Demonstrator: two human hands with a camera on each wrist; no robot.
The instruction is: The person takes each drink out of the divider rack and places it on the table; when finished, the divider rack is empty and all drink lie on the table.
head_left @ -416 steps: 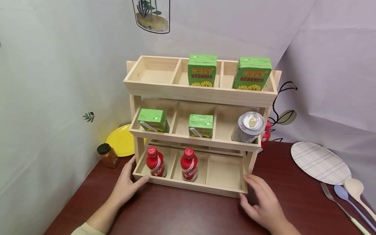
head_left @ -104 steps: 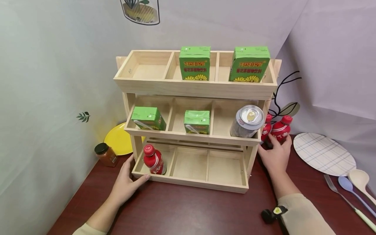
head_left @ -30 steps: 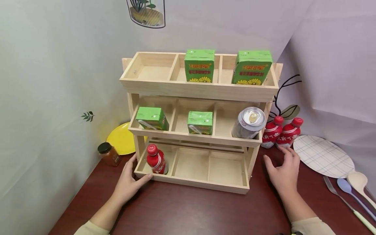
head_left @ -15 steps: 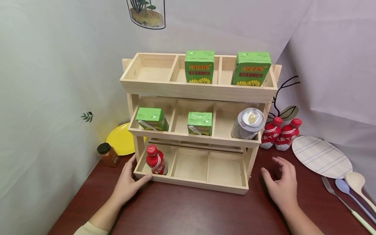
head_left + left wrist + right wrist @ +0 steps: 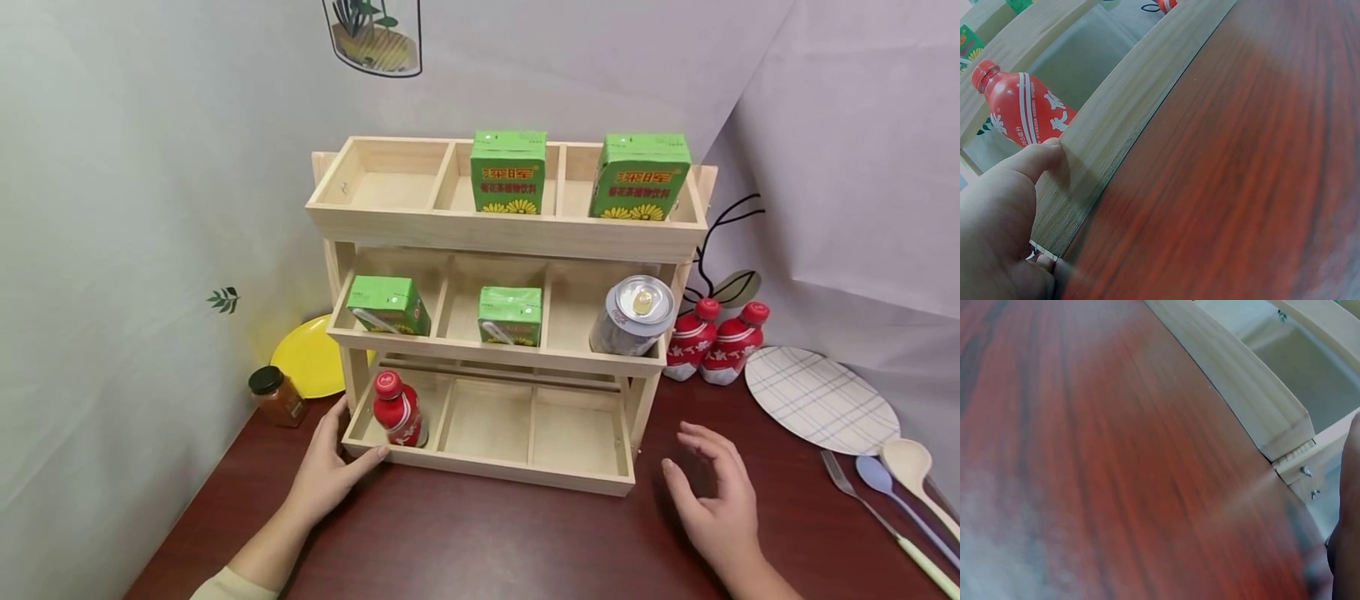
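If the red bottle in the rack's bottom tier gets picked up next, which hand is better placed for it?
Probably the right hand: it's open and holds nothing. The left hand is nearer that red bottle but grips the wooden rack at its lower left corner.

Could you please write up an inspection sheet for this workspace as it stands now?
Surface: glossy red-brown table.
Job's things: wooden rack, three tiers; one red bottle upright, bottom left compartment; two other red bottles standing behind, right of the rack.
Also racked: four green cartons, silver can.
Clutter: jar and yellow plate left; checked plate, fork, blue spoon, cream ladle right.
Hands: left hand grips rack's lower left corner; right hand holds nothing.
Cables: nothing seen.
Surroundings: pale backdrop, plant prints.
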